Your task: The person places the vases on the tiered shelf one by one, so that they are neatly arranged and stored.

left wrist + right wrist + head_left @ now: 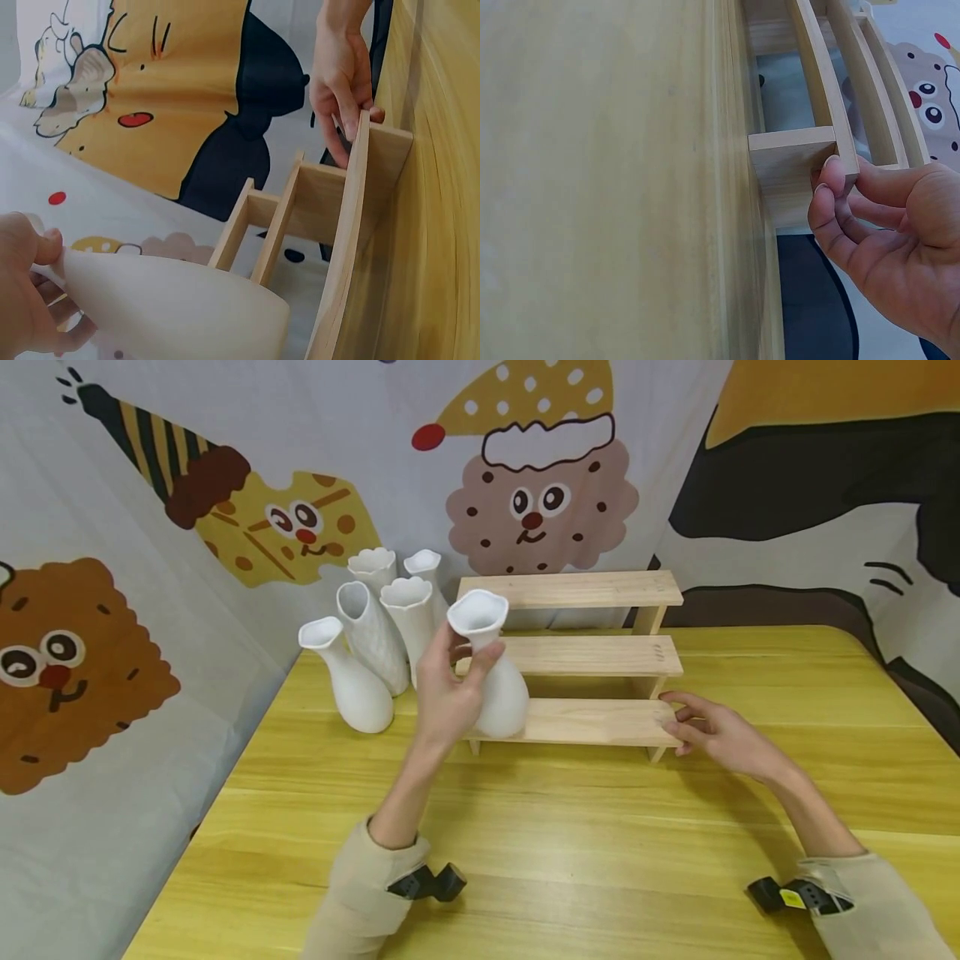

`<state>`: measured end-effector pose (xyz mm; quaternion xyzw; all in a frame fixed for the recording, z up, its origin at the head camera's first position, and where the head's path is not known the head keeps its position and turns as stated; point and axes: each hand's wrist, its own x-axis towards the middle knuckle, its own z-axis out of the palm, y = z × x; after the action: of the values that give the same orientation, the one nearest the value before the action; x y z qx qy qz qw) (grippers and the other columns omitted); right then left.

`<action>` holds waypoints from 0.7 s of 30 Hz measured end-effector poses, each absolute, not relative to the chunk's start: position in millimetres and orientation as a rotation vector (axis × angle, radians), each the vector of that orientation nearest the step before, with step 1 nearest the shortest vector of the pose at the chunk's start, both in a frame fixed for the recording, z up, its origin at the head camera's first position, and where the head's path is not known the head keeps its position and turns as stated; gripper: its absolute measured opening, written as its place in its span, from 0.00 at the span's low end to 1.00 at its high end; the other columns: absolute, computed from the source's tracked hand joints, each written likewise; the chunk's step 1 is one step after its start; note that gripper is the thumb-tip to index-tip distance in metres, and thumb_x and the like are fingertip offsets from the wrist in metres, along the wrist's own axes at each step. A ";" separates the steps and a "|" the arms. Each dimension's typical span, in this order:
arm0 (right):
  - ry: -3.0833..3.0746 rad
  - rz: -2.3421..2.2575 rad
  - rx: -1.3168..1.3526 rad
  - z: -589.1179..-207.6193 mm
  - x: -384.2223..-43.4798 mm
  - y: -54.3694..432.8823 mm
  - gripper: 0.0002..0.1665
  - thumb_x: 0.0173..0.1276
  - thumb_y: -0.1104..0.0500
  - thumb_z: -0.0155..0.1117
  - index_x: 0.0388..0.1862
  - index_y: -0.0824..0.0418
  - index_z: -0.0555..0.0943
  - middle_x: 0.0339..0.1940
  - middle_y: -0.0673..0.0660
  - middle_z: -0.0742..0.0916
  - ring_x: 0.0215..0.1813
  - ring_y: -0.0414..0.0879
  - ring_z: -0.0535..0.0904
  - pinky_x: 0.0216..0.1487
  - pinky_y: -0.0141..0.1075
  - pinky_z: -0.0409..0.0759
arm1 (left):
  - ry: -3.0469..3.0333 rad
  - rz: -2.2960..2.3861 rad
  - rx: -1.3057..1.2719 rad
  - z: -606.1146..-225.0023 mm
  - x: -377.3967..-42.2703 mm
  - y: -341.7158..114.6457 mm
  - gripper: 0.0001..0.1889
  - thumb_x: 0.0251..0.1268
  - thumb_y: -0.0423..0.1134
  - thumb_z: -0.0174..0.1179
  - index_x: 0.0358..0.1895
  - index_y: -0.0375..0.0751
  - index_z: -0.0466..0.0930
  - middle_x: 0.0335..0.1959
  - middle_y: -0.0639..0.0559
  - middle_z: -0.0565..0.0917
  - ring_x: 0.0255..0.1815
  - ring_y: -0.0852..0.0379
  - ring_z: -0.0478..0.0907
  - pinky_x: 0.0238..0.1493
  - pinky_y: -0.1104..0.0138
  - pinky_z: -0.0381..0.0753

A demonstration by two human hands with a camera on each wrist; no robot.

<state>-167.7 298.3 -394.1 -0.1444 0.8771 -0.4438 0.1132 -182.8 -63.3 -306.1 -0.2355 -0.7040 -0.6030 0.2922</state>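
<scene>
My left hand (447, 693) grips a white ceramic vase (502, 697) by its narrow neck, fingers and thumb around it. The vase has a wavy flared mouth and a round belly, and is held upright in front of the left end of a three-tier wooden display stand (592, 722). In the left wrist view the vase's body (180, 307) lies across the lower left, overlapping the stand's upper tiers. At the stand's right end, my right hand (716, 735) pinches the lowest board. Its thumb is on top and its fingertips (832, 172) curl beneath the board's end.
Several more white vases stand at the back left, among them a leaning-necked one (360, 693), a slanted-mouth one (375, 635) and a scalloped one (411, 610). The wood-grain table (525, 860) meets a cartoon-printed cloth (300, 410) behind and at the left.
</scene>
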 end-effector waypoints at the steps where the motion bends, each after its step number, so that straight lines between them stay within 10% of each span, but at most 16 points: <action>1: 2.573 -1.302 -0.424 -394.1 -167.8 298.4 0.32 0.81 0.60 0.54 0.77 0.71 0.58 0.52 0.69 0.79 0.38 0.52 0.83 0.40 0.41 0.83 | -1.877 -1.613 -0.640 -306.1 -182.9 -60.8 0.18 0.62 0.25 0.67 0.54 0.24 0.76 0.43 0.35 0.83 0.45 0.44 0.80 0.49 0.57 0.83; 21: 2.576 -1.308 -0.432 -394.3 -168.7 299.9 0.32 0.80 0.60 0.54 0.76 0.71 0.59 0.52 0.69 0.79 0.37 0.51 0.84 0.40 0.42 0.84 | -1.912 -1.616 -0.725 -300.1 -180.2 -14.6 0.20 0.63 0.29 0.68 0.55 0.25 0.76 0.46 0.35 0.84 0.46 0.41 0.81 0.48 0.64 0.82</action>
<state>-168.7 299.9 -394.3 -0.1469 0.8764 -0.4451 0.1100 -180.2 -14.6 -300.1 -0.2683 -0.7073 -0.5981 0.2646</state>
